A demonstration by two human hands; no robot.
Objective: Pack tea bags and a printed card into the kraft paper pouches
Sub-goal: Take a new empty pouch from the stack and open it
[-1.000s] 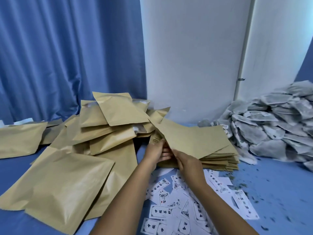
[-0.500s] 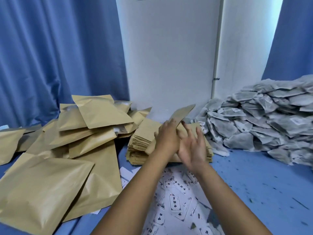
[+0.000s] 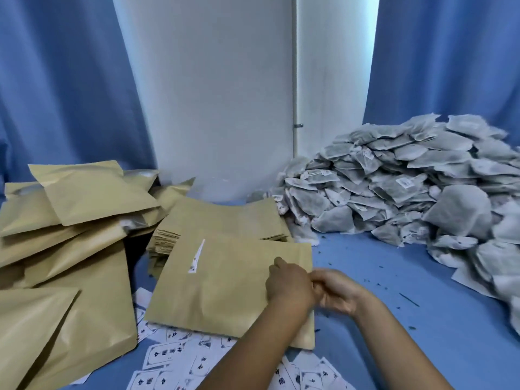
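One flat kraft pouch [image 3: 225, 288] lies in front of me, partly over the scattered printed cards [image 3: 168, 354]. My left hand [image 3: 287, 288] rests on the pouch's right end with fingers curled over its edge. Just right of it, my right hand [image 3: 337, 292] pinches at the same edge, fingertips meeting the left hand. A narrow white printed slip [image 3: 197, 256] shows on the pouch's upper face. The heap of grey tea bags [image 3: 408, 192] sits to the right, apart from both hands.
A stack of flat empty pouches [image 3: 225, 220] lies behind the held one. Puffed pouches [image 3: 84, 220] are piled at the left. Blue cloth [image 3: 394, 277] with dark tea crumbs covers the table. Blue curtains and a white wall stand behind.
Both hands took one pouch off the stack, raised it, then brought it down flat towards me over the cards. The view has swung to the right.
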